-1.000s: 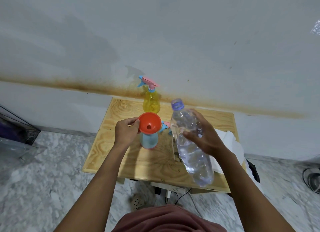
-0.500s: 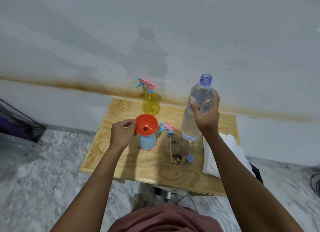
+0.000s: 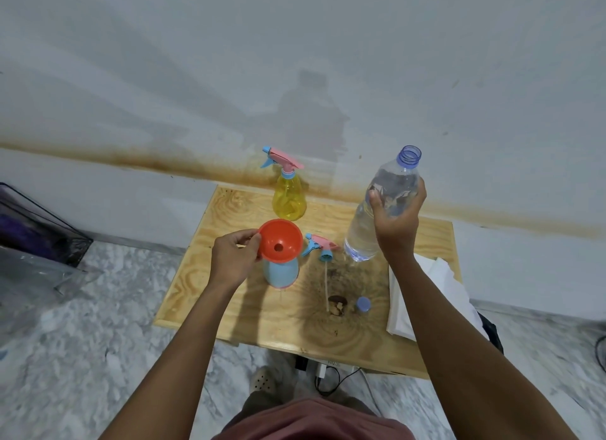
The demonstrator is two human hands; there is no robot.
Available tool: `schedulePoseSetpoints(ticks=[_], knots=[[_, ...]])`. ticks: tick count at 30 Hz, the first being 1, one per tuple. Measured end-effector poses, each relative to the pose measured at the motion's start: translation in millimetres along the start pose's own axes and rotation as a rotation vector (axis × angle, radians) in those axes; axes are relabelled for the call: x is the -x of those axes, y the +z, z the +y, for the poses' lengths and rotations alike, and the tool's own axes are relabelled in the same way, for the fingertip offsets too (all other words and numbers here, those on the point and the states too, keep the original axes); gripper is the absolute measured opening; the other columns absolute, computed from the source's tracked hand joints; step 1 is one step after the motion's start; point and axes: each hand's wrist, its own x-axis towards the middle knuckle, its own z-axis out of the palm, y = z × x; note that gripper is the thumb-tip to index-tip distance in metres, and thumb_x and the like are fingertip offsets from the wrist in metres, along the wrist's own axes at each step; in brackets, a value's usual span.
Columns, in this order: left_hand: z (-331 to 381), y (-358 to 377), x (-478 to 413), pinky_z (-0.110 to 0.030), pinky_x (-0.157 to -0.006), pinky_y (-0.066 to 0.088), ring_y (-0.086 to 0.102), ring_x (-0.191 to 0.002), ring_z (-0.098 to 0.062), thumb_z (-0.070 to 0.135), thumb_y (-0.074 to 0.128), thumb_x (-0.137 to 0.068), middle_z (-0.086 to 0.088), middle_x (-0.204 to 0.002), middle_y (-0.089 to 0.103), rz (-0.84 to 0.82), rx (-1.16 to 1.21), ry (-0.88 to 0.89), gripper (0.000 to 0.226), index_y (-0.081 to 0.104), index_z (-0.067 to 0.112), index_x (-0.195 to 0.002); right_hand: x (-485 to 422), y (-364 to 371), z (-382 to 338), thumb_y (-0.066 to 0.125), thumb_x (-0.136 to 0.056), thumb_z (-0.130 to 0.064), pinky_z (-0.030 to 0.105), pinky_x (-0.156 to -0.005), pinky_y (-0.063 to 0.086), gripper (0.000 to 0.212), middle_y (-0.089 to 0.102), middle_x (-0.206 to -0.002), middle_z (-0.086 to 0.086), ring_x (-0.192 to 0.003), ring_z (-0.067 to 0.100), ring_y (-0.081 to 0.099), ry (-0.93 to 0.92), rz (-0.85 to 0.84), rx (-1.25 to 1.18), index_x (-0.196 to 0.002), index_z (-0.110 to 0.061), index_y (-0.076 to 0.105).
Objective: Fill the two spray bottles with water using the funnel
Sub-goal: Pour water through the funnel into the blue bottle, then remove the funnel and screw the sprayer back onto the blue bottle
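An orange funnel (image 3: 280,239) sits in the neck of a light blue spray bottle (image 3: 281,272) on the wooden table (image 3: 229,295). My left hand (image 3: 234,259) pinches the funnel's rim from the left. My right hand (image 3: 396,226) grips a clear water bottle (image 3: 364,229), uncapped and upright, held to the right of the funnel. A yellow spray bottle (image 3: 289,199) with its pink and blue trigger head on stands at the back. A loose spray head (image 3: 320,246) with its tube lies between the blue bottle and the water bottle.
A blue bottle cap (image 3: 363,304) and a small brown object (image 3: 337,304) lie near the table's front. White paper towels (image 3: 439,279) hang over the right edge. A dark wire basket (image 3: 36,229) sits on the marble floor at left; cables run under the table.
My right hand has raised the water bottle from tilted and low in front of me to upright beside the funnel. My left hand has stayed on the funnel.
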Motion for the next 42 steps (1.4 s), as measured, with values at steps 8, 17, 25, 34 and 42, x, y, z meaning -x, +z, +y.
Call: schedulePoseSetpoints(ticks=[8, 17, 25, 34, 42], knots=[[-4.0, 0.4, -1.4, -0.039, -0.075, 0.063, 0.071, -0.075, -0.022, 0.012, 0.065, -0.095, -0.014, -0.088, 0.066, -0.015, 0.046, -0.008, 0.015, 0.075, 0.008, -0.105, 12.2, -10.2, -4.9, 0.074, -0.084, -0.044, 0.033, -0.110, 0.043, 0.084, 0.044, -0.150, -0.003, -0.137, 0.011, 0.044, 0.037, 0.010, 0.123, -0.151, -0.022, 0.029], [-6.7, -0.9, -2.2, -0.041, -0.077, 0.063, 0.073, -0.081, -0.026, 0.014, 0.064, -0.095, -0.019, -0.095, 0.070, -0.048, 0.064, -0.005, 0.020, 0.074, 0.006, -0.110, 96.4, 46.0, -19.2, 0.063, -0.091, -0.043, 0.038, -0.082, 0.055, 0.034, 0.060, -0.105, -0.008, -0.089, 0.006, 0.060, 0.120, -0.288, 0.346, -0.120, -0.025, 0.060], [-9.5, -12.4, -3.1, -0.035, -0.080, 0.058, 0.071, -0.086, -0.021, 0.023, 0.050, -0.103, -0.003, -0.097, 0.072, -0.162, 0.138, -0.040, 0.026, 0.071, 0.015, -0.115, 93.1, 77.7, -29.1, 0.057, -0.093, -0.024, 0.034, -0.081, 0.054, 0.027, 0.072, -0.091, 0.000, -0.084, 0.013, 0.064, 0.258, -0.441, 0.380, -0.114, -0.013, 0.071], [-36.1, -4.2, -17.8, -0.012, -0.079, 0.050, 0.062, -0.099, 0.008, -0.003, 0.070, -0.082, 0.008, -0.109, 0.065, -0.534, -0.196, 0.226, 0.048, 0.060, 0.027, -0.119, 99.1, 69.0, -26.8, 0.061, -0.091, -0.017, 0.025, -0.068, 0.056, 0.016, 0.067, -0.083, -0.009, -0.078, 0.010, 0.067, 0.194, -0.375, 0.295, -0.106, -0.021, 0.066], [-49.1, 10.5, -19.7, -0.010, -0.079, 0.039, 0.055, -0.112, -0.010, 0.020, 0.077, -0.084, 0.008, -0.124, 0.060, -0.440, -0.301, 0.255, 0.049, 0.059, 0.022, -0.130, 110.9, 21.8, 4.3, 0.064, -0.088, -0.011, 0.043, -0.068, 0.062, 0.011, 0.070, -0.079, 0.000, -0.074, 0.020, 0.072, 0.388, -0.184, 0.252, -0.083, -0.020, 0.061]])
